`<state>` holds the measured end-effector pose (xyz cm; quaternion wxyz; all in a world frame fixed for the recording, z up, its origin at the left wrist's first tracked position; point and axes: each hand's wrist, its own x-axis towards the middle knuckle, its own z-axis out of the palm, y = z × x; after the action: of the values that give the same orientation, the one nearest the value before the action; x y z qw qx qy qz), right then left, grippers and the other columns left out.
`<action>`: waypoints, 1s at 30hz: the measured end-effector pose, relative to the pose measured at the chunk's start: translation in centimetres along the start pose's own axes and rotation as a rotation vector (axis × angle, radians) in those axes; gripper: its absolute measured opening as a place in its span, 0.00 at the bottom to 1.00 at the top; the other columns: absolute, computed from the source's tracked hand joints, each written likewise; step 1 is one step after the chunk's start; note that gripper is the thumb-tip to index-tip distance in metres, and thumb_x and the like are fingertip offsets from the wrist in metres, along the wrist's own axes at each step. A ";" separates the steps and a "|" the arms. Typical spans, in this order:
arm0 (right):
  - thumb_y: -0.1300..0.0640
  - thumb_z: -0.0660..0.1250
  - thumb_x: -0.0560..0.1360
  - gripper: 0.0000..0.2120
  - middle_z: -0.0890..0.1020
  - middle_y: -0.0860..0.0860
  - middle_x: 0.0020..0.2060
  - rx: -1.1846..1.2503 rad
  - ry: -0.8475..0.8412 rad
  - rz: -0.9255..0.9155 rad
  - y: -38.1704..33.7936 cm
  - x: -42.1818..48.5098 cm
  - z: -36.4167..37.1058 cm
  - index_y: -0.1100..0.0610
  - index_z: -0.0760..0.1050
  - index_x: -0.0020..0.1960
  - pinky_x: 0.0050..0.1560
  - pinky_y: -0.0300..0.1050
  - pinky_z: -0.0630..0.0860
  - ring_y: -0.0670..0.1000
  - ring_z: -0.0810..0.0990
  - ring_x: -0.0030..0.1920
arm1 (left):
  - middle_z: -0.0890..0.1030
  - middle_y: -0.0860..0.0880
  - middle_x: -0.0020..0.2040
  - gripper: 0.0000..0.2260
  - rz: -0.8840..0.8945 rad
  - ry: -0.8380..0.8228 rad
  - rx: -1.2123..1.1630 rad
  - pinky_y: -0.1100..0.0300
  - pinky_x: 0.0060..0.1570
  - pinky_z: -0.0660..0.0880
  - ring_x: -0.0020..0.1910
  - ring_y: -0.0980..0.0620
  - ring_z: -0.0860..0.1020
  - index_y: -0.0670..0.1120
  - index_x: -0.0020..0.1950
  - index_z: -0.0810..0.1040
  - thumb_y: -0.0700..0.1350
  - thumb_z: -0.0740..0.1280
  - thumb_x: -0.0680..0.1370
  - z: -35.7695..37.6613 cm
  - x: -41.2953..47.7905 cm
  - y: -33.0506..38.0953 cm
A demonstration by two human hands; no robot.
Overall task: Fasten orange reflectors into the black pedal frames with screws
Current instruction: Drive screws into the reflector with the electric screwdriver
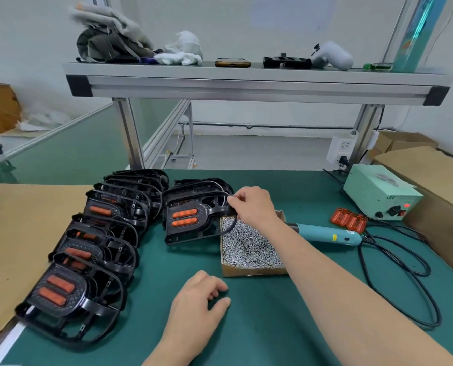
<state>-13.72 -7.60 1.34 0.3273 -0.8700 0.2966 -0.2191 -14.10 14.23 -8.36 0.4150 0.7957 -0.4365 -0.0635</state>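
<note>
Fingertips (232,199) of the right hand (254,207) pinch the curved rear edge of a black pedal frame (191,207), which stands upright with its orange reflectors (185,214) facing out, just left of the screw box (249,247); the left hand (201,299) rests loosely curled on the green mat (273,326), holding nothing

"LED" printed on the pale green power box (381,192), other labels too blurred
</note>
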 end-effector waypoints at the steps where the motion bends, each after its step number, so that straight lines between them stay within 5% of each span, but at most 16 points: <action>1: 0.53 0.66 0.80 0.15 0.83 0.54 0.31 -0.021 -0.008 0.003 0.0 0.2 0.3 0.59 0.85 0.40 0.53 0.51 0.80 0.56 0.83 0.41 | 0.74 0.57 0.41 0.07 -0.002 -0.001 -0.002 0.67 0.46 0.72 0.46 0.57 0.74 0.56 0.45 0.79 0.46 0.75 0.72 0.0 0.0 0.0; 14: 0.51 0.65 0.80 0.18 0.85 0.61 0.37 -0.070 -0.012 0.037 0.5 1.8 3.1 0.65 0.83 0.43 0.52 0.48 0.80 0.59 0.84 0.42 | 0.75 0.58 0.41 0.08 -0.001 0.011 -0.019 0.65 0.46 0.72 0.45 0.57 0.75 0.57 0.43 0.79 0.45 0.75 0.71 0.1 0.1 -0.3; 24: 0.51 0.66 0.79 0.15 0.83 0.52 0.32 -0.071 0.003 0.051 0.1 2.4 3.9 0.59 0.82 0.40 0.53 0.47 0.78 0.54 0.83 0.43 | 0.75 0.57 0.40 0.07 0.019 0.021 -0.010 0.63 0.47 0.74 0.45 0.56 0.75 0.55 0.44 0.80 0.45 0.75 0.71 0.1 0.3 -0.3; 30: 0.53 0.67 0.79 0.07 0.85 0.51 0.45 -0.086 0.000 0.005 -0.1 1.9 5.3 0.54 0.82 0.52 0.56 0.48 0.77 0.54 0.82 0.50 | 0.74 0.58 0.40 0.06 0.021 0.017 0.008 0.64 0.47 0.73 0.45 0.57 0.75 0.56 0.44 0.80 0.46 0.74 0.72 0.2 0.2 -0.3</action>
<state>-9.31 -6.47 -1.89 0.2904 -0.8825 0.3079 -0.2053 -13.87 14.08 -8.65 0.4162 0.7932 -0.4417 -0.0507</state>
